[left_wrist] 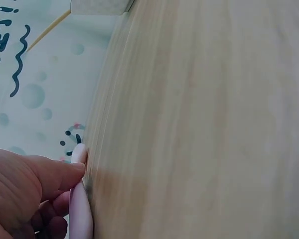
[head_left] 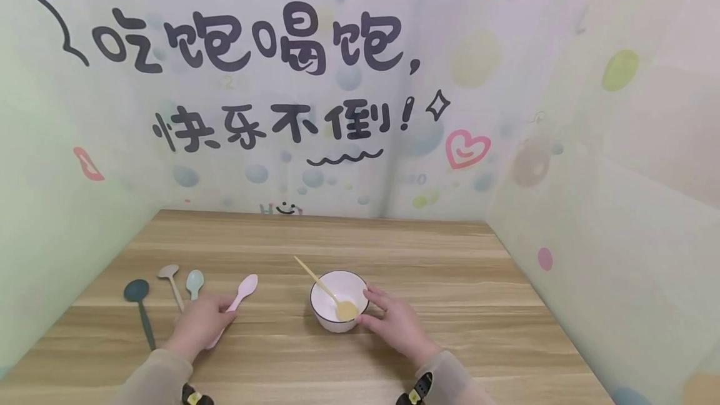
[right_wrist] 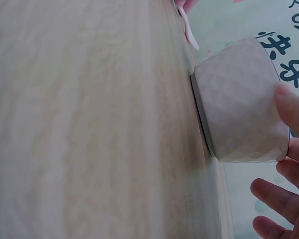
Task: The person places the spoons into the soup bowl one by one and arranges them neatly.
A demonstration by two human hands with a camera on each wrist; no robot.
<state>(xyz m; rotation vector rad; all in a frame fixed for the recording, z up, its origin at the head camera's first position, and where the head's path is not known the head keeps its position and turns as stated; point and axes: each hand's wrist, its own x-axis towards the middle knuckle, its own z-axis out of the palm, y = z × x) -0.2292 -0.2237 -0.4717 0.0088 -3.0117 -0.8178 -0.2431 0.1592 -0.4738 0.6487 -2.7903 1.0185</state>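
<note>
Now, pink spoon: your pink spoon (head_left: 244,289) is at lower left of the head view; it looks light, stiff and smooth, best held by the handle.
Left hand: your left hand (head_left: 199,324) pinches that handle, thumb against fingers.
Bowl: the bowl (head_left: 332,324) stands upright at lower centre, rigid-looking, probably breakable; support it by the wall.
Right hand: your right hand (head_left: 399,324) is part-spread, thumb and a finger gripping the bowl's right rim.
Yellow spoon: the yellow spoon (head_left: 345,311) leans inside, handle jutting upper left, easy to knock.
Left side: the green spoon (head_left: 194,280), beige spoon (head_left: 168,271) and dark spoon (head_left: 136,291) crowd your left hand.
</note>
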